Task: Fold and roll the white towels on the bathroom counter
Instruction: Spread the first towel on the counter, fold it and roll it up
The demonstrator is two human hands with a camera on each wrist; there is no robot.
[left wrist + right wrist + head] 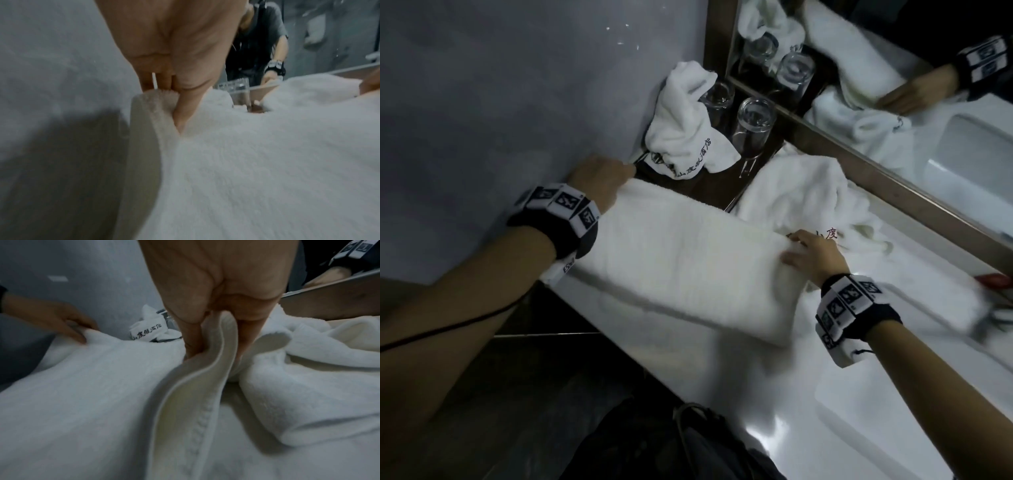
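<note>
A white towel [681, 260] folded into a long band lies stretched across the white counter [774, 394]. My left hand [599, 178] pinches its far left end by the wall, thumb [185, 112] on top of the hem [152, 104]. My right hand [815, 253] pinches the right end, the folded edge [224, 344] standing up between thumb and fingers. Behind the right hand lies a crumpled white towel [808, 192] with red lettering. A smaller towel [685, 123] with black lettering is bunched in the back corner.
Two upturned glasses [751, 123] stand on a dark tray [698, 186] in the corner next to the small towel. A mirror [893, 68] with a metal frame runs along the back. The sink basin [914, 421] lies at the right front. A grey wall [500, 85] closes the left side.
</note>
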